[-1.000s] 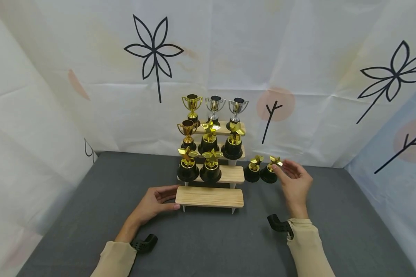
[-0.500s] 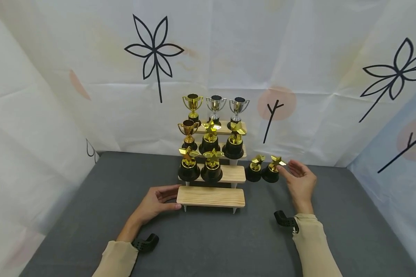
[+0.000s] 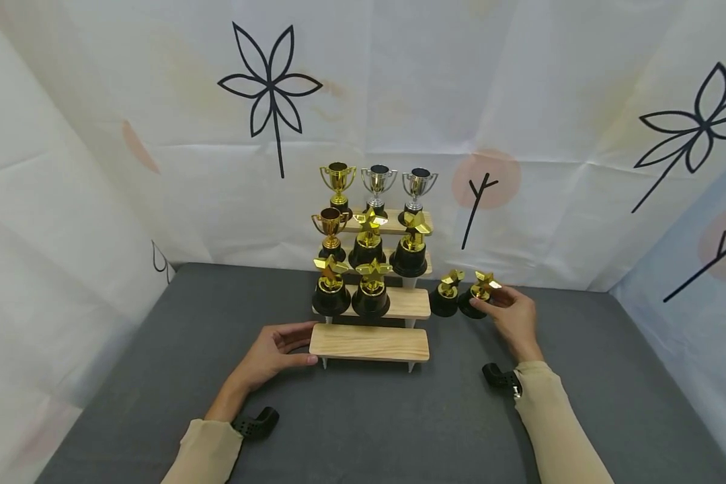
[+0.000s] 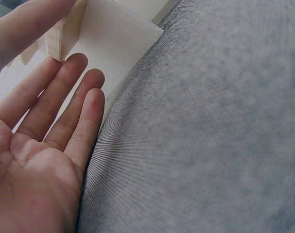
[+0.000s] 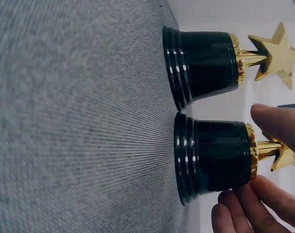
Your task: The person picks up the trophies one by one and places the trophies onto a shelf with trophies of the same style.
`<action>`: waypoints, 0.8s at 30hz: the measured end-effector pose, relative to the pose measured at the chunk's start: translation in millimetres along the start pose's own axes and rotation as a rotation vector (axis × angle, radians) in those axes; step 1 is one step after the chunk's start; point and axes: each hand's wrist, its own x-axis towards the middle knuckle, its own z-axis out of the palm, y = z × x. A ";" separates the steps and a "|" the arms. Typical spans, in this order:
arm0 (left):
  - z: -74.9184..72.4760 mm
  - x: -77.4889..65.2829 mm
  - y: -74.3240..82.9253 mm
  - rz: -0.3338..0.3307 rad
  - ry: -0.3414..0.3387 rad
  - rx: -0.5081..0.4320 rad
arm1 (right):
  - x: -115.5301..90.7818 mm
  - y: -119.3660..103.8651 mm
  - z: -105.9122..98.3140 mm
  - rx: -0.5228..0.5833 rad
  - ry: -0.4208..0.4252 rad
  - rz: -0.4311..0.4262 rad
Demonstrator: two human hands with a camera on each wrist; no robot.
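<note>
My right hand (image 3: 514, 319) is at the right one of two gold star trophies standing on the table. In the right wrist view, its thumb (image 5: 282, 124) and fingers (image 5: 256, 208) are on opposite sides of this black-based trophy (image 5: 222, 155), by the neck. The other star trophy (image 5: 210, 63) stands upright next to it. My left hand (image 3: 269, 356) rests beside the left end of a stepped wooden stand (image 3: 369, 343), fingers extended. The left wrist view has its fingertips right at a wooden shelf end (image 4: 64, 39) and the white support.
Silver cups (image 3: 379, 178) and a gold cup (image 3: 337, 178) fill the top shelf. Below are a bronze-coloured cup (image 3: 330, 225) and several star trophies (image 3: 372, 296). The lowest shelf is bare wood. A printed white cloth (image 3: 175, 121) hangs behind the grey table (image 3: 387, 430).
My right hand first drew slightly rightward, then moved in to the left, bringing thumb and fingers around the right star trophy. The left hand stays at the stand.
</note>
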 end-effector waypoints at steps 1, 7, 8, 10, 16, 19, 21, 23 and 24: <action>0.0 0.1 0.1 -0.003 0.001 -0.003 | 1.1 0.5 0.9 -0.013 -0.004 -0.005; -0.9 0.2 -0.8 -0.005 0.000 -0.008 | 4.2 3.2 4.5 -0.055 0.000 -0.007; -1.0 -0.1 -1.0 -0.001 0.000 -0.007 | 4.4 3.5 4.9 -0.056 0.000 -0.006; -0.8 -0.5 -1.3 0.006 -0.003 -0.006 | 4.3 3.9 5.5 -0.054 -0.002 -0.008; 0.2 -1.2 0.0 0.007 -0.006 -0.014 | 1.1 5.1 3.7 -0.019 -0.003 -0.008; 0.2 -1.2 0.1 0.004 -0.005 -0.016 | -3.7 3.2 -0.4 0.008 0.001 -0.003; -0.1 -0.9 -0.5 0.007 -0.004 -0.012 | -8.0 0.1 -4.0 0.024 0.006 -0.001; -0.4 -0.8 -1.1 0.011 -0.003 -0.007 | -12.2 -3.6 -7.7 0.035 0.017 -0.004; -0.5 -0.8 -1.2 0.012 -0.003 -0.008 | -14.4 -5.9 -9.6 0.042 0.024 -0.007</action>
